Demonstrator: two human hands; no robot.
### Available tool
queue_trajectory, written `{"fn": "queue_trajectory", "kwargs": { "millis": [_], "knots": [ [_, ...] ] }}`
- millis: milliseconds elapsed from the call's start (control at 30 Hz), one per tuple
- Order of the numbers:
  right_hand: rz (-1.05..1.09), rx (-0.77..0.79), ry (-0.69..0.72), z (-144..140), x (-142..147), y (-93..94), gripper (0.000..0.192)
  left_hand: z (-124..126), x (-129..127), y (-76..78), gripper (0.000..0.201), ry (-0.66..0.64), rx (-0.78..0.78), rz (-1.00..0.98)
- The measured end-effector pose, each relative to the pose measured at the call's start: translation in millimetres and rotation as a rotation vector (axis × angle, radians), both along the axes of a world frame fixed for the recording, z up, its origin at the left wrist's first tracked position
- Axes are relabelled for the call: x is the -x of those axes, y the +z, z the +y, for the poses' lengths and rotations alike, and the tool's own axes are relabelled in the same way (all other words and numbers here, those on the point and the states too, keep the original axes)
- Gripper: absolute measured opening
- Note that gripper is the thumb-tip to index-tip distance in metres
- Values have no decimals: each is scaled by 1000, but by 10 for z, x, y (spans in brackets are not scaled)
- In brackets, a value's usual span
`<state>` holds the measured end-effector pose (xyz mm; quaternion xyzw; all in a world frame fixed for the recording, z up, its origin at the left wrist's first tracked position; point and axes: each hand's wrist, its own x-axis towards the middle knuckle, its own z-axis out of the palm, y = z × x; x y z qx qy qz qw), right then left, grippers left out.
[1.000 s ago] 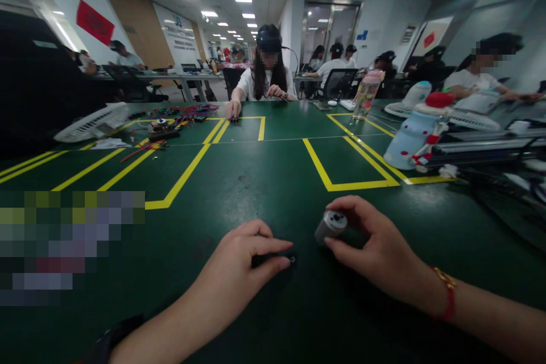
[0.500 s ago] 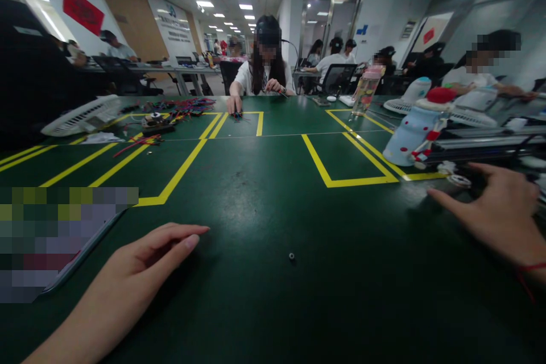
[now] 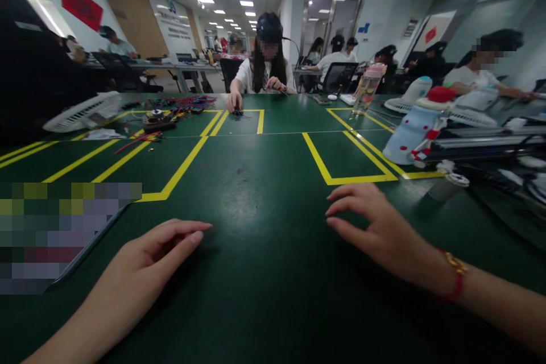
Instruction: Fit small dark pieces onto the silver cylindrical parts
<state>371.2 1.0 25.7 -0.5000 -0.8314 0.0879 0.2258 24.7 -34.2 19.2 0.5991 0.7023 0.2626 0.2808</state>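
Both of my hands lie palm down on the green table [image 3: 264,193]. My left hand [image 3: 145,264] rests at the lower left with its fingers stretched out and together, holding nothing. My right hand [image 3: 375,227] is right of centre, fingers slightly apart, and nothing shows in it; a red bracelet [image 3: 454,278] circles its wrist. A grey cylindrical part [image 3: 439,189] lies on the table to the right of that hand, beside a small white ring [image 3: 458,180]. The table between my hands is bare green.
Yellow tape lines [image 3: 328,173] mark boxes on the table. A flat blurred device [image 3: 63,239] lies at the left. A pale blue snowman-shaped object [image 3: 412,136] and dark rails [image 3: 482,151] stand at the right. Coloured wires [image 3: 183,105] and a white fan [image 3: 83,114] lie far left. A person [image 3: 267,68] works opposite.
My right hand carried the grey cylinder out to the right, let go of it, and came back to the table centre empty. My left hand drew back left. The small black ring is no longer visible.
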Motion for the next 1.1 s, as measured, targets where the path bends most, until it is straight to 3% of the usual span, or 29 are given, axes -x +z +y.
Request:
{"fn": "queue_trajectory", "kwargs": {
  "millis": [100,167,233,300,367,600,733,933,1100],
  "knots": [
    [-99,-301,-308,133,-774,130,29,10,-8,-4,39,-20,28,17],
    [-225,-382,-508,188,-1278,185,31,11,-23,-12,38,-8,23,20],
    [-311,-299,-702,201,-1645,210,35,8,-36,-21,36,11,8,16],
    [-311,-143,-856,189,-1832,211,39,4,-41,-29,37,16,9,16],
    [-249,-45,-939,174,-1872,208,39,1,-33,-31,37,14,8,10],
    [-178,45,-1037,185,-1801,249,36,-4,-14,-20,39,8,23,6],
    [-138,52,-989,178,-1840,238,40,-19,-55,-22,35,48,-5,-35],
    [-131,-46,-1036,202,-1877,203,40,-28,-74,-24,33,51,-33,5],
    [-37,-32,-949,159,-1865,189,42,-24,-64,-23,33,56,-25,9]
  ]
}}
